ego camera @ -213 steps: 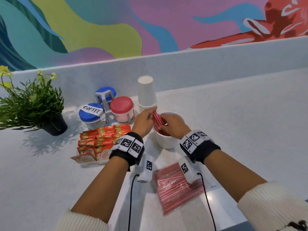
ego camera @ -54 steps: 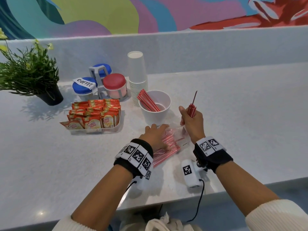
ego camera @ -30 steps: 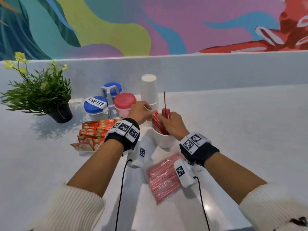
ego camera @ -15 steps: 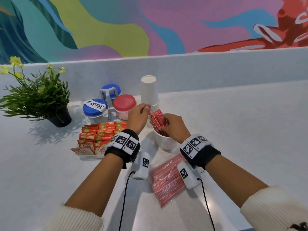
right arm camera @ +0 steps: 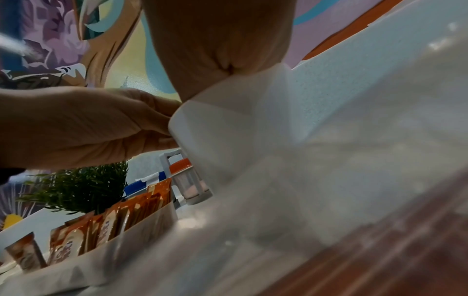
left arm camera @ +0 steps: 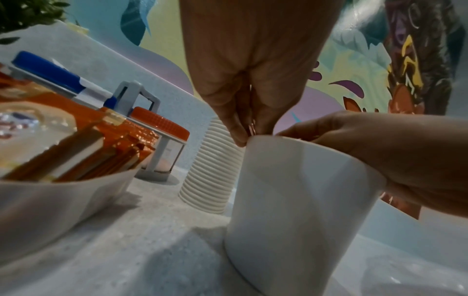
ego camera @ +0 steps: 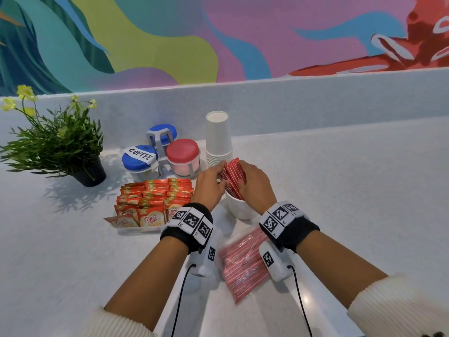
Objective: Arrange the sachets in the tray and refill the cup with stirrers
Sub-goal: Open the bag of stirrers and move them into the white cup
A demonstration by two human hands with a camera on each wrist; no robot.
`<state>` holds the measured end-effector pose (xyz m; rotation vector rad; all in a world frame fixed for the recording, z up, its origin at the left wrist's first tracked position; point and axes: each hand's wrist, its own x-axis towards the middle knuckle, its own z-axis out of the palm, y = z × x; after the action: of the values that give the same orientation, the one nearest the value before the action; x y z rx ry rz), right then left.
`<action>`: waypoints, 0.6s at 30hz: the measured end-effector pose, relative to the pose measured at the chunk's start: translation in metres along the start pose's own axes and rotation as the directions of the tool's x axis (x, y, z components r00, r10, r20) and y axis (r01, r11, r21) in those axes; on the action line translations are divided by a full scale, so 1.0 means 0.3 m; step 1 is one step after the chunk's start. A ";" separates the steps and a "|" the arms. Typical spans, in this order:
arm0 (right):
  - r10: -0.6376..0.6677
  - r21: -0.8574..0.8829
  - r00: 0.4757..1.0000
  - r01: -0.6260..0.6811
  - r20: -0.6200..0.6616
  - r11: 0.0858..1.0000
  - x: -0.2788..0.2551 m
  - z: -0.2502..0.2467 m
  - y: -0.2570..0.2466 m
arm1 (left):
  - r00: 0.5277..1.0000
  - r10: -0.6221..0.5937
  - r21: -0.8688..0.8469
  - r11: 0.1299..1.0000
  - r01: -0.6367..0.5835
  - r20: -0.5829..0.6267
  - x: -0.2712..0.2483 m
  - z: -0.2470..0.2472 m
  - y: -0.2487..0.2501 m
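Head view: I see both hands at the white cup [ego camera: 239, 207] on the counter [ego camera: 340, 190]. The left hand [ego camera: 210, 188] and right hand [ego camera: 255, 186] flank a bundle of red stirrers [ego camera: 232, 176] that stands in the cup and leans toward the stacked paper cups [ego camera: 218, 142]; the fingers of both hands curl against the bundle from either side. The tray [ego camera: 136, 229] sits just left of the cup, filled with rows of orange sachets [ego camera: 155, 198], one sachet lying at its front left corner. A clear bag of stirrers [ego camera: 243, 261] lies on the counter near the wrists. Left wrist view: the left hand's fingers [left arm camera: 235, 128] are drawn together, pinching thin stirrers just above the cup rim; the right hand reaches in over the rim from the far side. Right wrist view: the right hand [right arm camera: 220, 50] presses down over the cup mouth; I cannot tell its grip here. The tray with sachets shows low left.
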<state>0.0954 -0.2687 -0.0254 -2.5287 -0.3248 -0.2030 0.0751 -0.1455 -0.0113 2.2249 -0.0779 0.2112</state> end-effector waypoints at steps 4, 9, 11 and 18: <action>-0.111 -0.032 0.994 0.111 0.006 0.993 0.003 -0.004 0.002 | 0.999 0.035 0.030 0.999 -0.035 -0.003 0.001 -0.001 0.009; -0.138 -0.069 0.989 0.141 0.047 0.988 0.008 -0.010 0.001 | 1.000 0.012 0.061 0.998 -0.011 -0.013 0.011 0.005 -0.006; -0.129 -0.041 0.991 0.131 0.034 0.991 0.009 -0.009 0.000 | 1.000 -0.002 0.071 0.997 0.004 -0.025 0.011 0.003 -0.008; -0.086 -0.021 0.991 0.088 0.105 0.996 -0.002 -0.029 -0.011 | 0.999 0.021 0.183 0.983 -0.028 0.039 0.000 0.025 -0.043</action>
<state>0.0933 -0.2709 -0.0166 -2.5582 -0.4772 -0.1100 0.0776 -0.1433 -0.0258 2.4135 -0.1094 0.1980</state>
